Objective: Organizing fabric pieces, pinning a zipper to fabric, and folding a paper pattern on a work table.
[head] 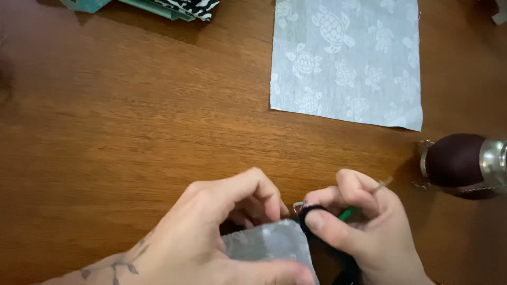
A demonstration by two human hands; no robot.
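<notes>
My left hand (211, 232) grips a folded piece of pale grey-blue fabric (266, 243) at the table's near edge, fingers curled over its top. My right hand (364, 227) pinches a black strap or band (311, 221) against the fabric's right edge. It also holds a thin tool with a green part (347, 214) and a light tip (384, 183) sticking out past the knuckles. A small metal clip or pin (299, 206) shows between the two hands. What lies under the hands is hidden.
A flat square of pale blue fabric with white turtle prints (346, 60) lies on the wooden table (132, 121) at the back right. A dark rounded object with metal fittings (462, 163) sits at the right edge. Folded patterned fabrics (174, 8) lie at the top.
</notes>
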